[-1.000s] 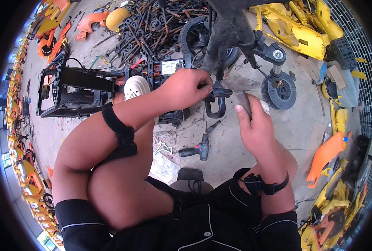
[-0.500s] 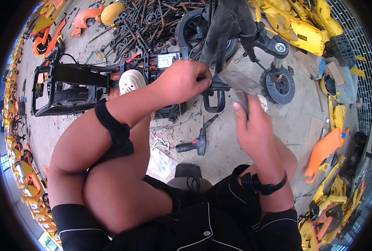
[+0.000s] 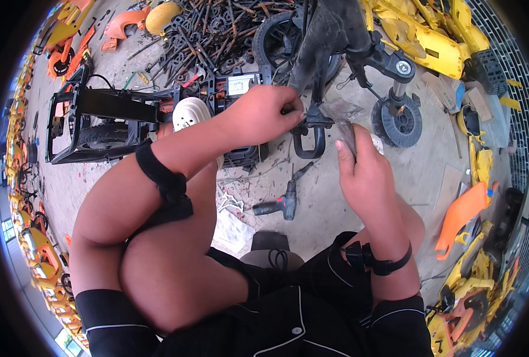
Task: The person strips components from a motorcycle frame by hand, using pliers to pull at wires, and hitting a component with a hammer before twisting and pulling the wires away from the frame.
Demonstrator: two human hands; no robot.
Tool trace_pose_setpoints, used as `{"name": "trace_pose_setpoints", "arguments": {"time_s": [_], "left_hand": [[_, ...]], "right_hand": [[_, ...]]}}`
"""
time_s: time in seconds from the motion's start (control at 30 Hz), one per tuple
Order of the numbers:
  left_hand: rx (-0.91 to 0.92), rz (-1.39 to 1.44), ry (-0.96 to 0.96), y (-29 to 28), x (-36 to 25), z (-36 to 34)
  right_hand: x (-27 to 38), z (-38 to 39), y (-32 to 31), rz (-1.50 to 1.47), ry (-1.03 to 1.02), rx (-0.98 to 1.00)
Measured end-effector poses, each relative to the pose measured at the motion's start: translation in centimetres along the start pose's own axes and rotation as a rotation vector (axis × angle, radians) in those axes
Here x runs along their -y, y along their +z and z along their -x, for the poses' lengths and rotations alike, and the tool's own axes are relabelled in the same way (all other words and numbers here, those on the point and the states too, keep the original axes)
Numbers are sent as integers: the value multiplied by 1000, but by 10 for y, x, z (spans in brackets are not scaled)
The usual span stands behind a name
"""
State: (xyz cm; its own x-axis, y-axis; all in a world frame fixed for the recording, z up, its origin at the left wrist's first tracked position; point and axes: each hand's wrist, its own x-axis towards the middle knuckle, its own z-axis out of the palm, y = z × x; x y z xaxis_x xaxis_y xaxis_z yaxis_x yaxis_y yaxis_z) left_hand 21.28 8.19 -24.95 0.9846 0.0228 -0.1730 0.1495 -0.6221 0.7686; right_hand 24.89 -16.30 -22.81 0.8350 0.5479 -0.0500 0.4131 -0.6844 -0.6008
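My right hand [image 3: 364,162] is closed on a crumpled, see-through plastic bag [image 3: 343,110], whose loose end sticks out towards the black vehicle frame [image 3: 319,44]. To the left, my left hand [image 3: 271,113] is closed with thumb and forefinger pressed together. Whatever lies between those fingers is hidden or too small to make out. Just beyond my fingertips, the frame carries a black loop-shaped bracket [image 3: 309,146]. A wheel [image 3: 399,122] stands to the right of the bag.
A cordless drill [image 3: 285,203] lies on the floor between my legs, near a white plastic sheet [image 3: 233,229]. Rusty metal rods [image 3: 202,44] are heaped at the far side. Yellow panels [image 3: 422,44] and an orange panel [image 3: 464,214] lie to the right. A black chassis [image 3: 112,110] stands at left.
The plastic bag has swung and shows a different, clearer shape in my right hand. Both hands keep nearly the same places, and the whole view has shifted slightly.
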Motion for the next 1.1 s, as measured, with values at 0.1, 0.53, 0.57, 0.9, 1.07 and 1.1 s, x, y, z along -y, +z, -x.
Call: {"name": "trace_pose_setpoints", "arguments": {"time_s": [0.1,0.53,0.57,0.9,1.07,1.1], "left_hand": [[104,60,-47,-12,10,5],[-45,157,-61,-1,2,9],[-23,169,-64,1,1,8],[-141,-9,-37,17,-9,5],[-119,-37,-56,16,-9,3],[-115,-38,-67,16,-9,4]], "right_hand": [[-2,-1,-1,-18,-4,-1],[7,8,-9,-122,27,-65],[6,8,-9,-141,34,-61],[-1,4,-2,-104,60,-12],[0,7,2,-90,7,-55],[-1,5,4,-46,15,-22]]}}
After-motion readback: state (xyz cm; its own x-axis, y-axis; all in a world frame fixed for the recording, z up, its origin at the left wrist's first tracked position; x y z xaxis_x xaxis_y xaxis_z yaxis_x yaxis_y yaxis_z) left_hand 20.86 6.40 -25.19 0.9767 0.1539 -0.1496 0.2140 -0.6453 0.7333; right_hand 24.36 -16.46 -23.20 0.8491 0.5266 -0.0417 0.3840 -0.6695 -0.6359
